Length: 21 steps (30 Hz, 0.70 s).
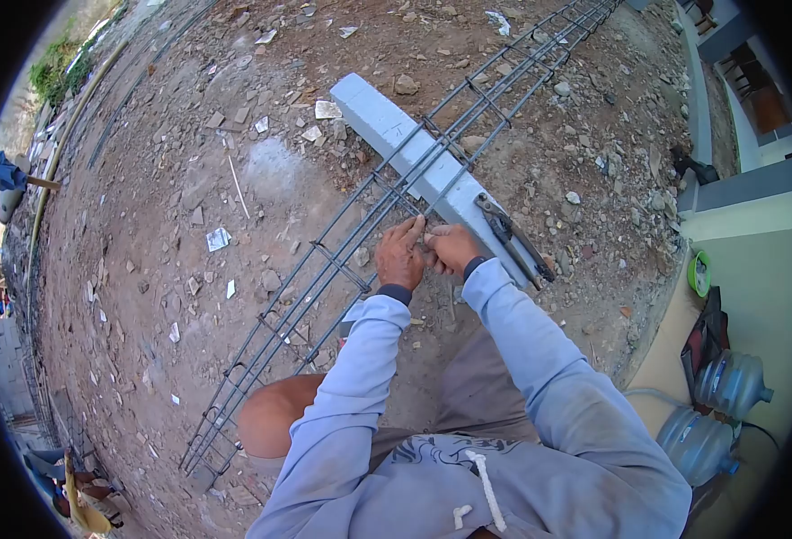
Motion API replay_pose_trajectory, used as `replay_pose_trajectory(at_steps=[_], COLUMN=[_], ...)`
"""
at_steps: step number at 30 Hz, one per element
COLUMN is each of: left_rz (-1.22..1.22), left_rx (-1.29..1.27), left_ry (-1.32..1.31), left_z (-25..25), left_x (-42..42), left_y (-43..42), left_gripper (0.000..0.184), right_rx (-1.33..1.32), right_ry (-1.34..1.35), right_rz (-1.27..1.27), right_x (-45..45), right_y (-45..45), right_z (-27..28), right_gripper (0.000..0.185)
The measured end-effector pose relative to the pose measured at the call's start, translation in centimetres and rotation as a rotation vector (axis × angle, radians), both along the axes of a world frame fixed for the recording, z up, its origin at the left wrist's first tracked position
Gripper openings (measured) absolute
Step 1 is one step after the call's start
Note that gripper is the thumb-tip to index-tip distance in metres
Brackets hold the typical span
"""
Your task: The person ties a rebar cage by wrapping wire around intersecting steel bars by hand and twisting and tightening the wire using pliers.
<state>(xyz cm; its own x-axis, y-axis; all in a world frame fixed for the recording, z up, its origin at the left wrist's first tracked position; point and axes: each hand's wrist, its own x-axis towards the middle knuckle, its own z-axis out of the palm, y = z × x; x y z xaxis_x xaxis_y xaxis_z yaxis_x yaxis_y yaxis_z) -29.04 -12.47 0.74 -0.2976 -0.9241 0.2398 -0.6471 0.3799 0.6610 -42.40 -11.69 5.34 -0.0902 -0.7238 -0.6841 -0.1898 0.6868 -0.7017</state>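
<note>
A long cage of steel reinforcing bars [326,269] with square stirrups runs diagonally across the ground. It rests across a pale grey block-like beam [373,117]. Close to the lower edge of the cage, my left hand [400,255] is closed, its thumb and fingers pinched together. Right beside it, my right hand [451,249] is also closed, fingertips meeting those of the left. Whatever is between the fingertips is too small to make out. A dark pair of pincers [511,237] with long handles lies on the near end of the beam.
Rubble and broken tile pieces [219,239] litter the dirt ground. On the right, by a wall, lie large blue water jugs [697,440] and a green basin [699,274]. My bent knee [279,415] is next to the cage. A long pole [63,135] lies at the left.
</note>
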Motion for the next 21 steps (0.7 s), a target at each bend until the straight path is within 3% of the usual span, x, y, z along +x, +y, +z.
replay_pose_trajectory(at_steps=[3, 4, 7, 8, 10, 12, 13, 14, 15, 18, 21], left_rz=[0.057, 0.080, 0.222, 0.304, 0.437, 0.523, 0.553, 0.585, 0.619, 0.595, 0.647], left_rx=[0.061, 0.064, 0.152, 0.136, 0.131, 0.155, 0.201, 0.248, 0.295, 0.874, 1.046], left_ry=[-0.053, -0.050, -0.048, -0.043, 0.025, 0.159, 0.272, 0.390, 0.510, 1.139, 1.516], left_z=[-0.1, -0.2, 0.9, 1.2, 1.9, 2.8, 2.3, 1.2, 0.6, -1.8, 1.5], left_x=[-0.4, -0.5, -1.9, -2.9, -4.7, -6.4, -7.0, -7.8, -8.3, -8.3, -9.1], left_y=[0.0, 0.0, 1.1, 1.8, 3.3, 4.8, 5.3, 5.7, 5.9, 4.9, 3.9], left_gripper=[0.049, 0.048, 0.043, 0.042, 0.042, 0.043, 0.041, 0.040, 0.039, 0.032, 0.028], right_rx=[0.003, 0.023, -0.583, -0.652, -0.579, -0.267, -0.109, -0.185, -0.191, -0.187, -0.150], right_ry=[-0.213, -0.157, 0.867, 0.907, 1.210, 1.205, 1.201, 1.258, 1.238, 1.169, 1.125], right_rz=[-0.078, -0.097, 0.154, 0.005, 0.096, 0.219, 0.279, 0.270, 0.292, 0.377, 0.444], right_x=[-0.4, -0.4, -2.5, -3.6, -6.2, -7.6, -8.2, -9.1, -9.2, -9.2, -9.1], right_y=[1.3, 1.7, 3.5, 4.5, 5.8, 7.6, 8.6, 9.8, 10.0, 10.6, 9.8], right_z=[-1.5, -0.7, 0.5, 1.8, 3.8, 3.7, 3.4, 1.0, 1.4, 1.8, 2.7], right_gripper=[0.024, 0.024, 0.022, 0.023, 0.038, 0.052, 0.060, 0.073, 0.073, 0.075, 0.070])
